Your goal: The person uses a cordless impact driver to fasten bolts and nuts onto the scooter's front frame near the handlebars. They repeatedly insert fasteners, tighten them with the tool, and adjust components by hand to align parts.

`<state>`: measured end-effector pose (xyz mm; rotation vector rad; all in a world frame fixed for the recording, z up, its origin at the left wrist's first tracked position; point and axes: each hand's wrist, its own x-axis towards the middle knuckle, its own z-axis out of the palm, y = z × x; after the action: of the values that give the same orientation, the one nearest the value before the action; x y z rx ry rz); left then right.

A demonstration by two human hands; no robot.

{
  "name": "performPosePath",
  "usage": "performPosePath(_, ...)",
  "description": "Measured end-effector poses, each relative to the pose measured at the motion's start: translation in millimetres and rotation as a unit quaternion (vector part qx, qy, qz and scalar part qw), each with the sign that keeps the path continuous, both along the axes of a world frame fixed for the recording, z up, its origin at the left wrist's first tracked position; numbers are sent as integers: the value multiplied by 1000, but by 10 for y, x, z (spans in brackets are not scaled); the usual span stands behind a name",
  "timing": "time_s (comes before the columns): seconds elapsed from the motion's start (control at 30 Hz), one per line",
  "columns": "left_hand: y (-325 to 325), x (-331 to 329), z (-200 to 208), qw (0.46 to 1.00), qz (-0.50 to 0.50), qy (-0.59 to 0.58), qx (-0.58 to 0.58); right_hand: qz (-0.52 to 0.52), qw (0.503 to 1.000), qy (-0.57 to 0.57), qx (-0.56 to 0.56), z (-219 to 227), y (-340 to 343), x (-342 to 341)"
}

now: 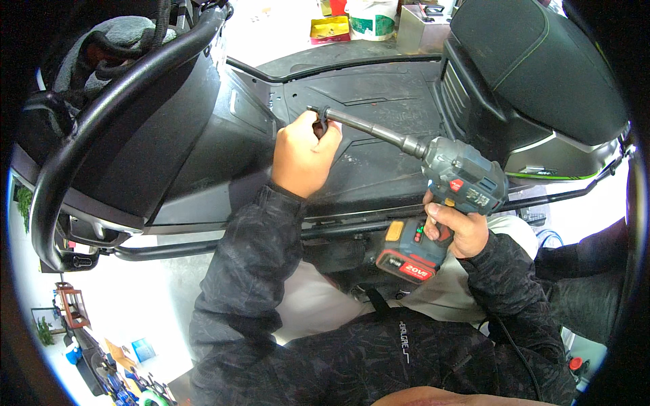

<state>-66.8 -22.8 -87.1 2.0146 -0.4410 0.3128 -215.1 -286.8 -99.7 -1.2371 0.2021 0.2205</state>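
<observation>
My right hand (460, 230) is wrapped round the handle of a cordless impact wrench (467, 176), grey-blue with a battery at its base. A long metal socket extension (376, 130) runs from its nose toward the upper left. At the far end of that shaft, my left hand (303, 154) is closed, thumb and fingers pinching a small black part (323, 116). Its exact kind is hard to make out, as the fingers cover much of it. Both hands are above the black footboard (379, 108) of a scooter-like vehicle.
A black tubular bar (88, 128) curves along the left by the dark front panel (183, 135). The black padded seat (535, 68) rises on the right. Beyond the footboard stand a white bucket (372, 20), a yellow-and-red box (330, 29) and a metal box (421, 30).
</observation>
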Motion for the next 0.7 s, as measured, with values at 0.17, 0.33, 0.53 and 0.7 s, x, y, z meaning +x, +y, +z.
performPosePath(0.17, -32, 8, -34, 999, 11, -22, 23, 21, 999, 15, -23, 30, -48, 14)
performPosePath(0.33, -45, 6, -81, 993, -47, 77, -81, 0, 998, 33, 53, 66, -23, 5)
performPosePath(0.53, 131, 29, 4, 858, -221, 342, -311, -1, 999, -14, -53, 100, -116, 50)
performPosePath(0.7, 276, 105, 114, 856, -232, 378, -266, -7, 1000, 7, 11, 138, -234, 37)
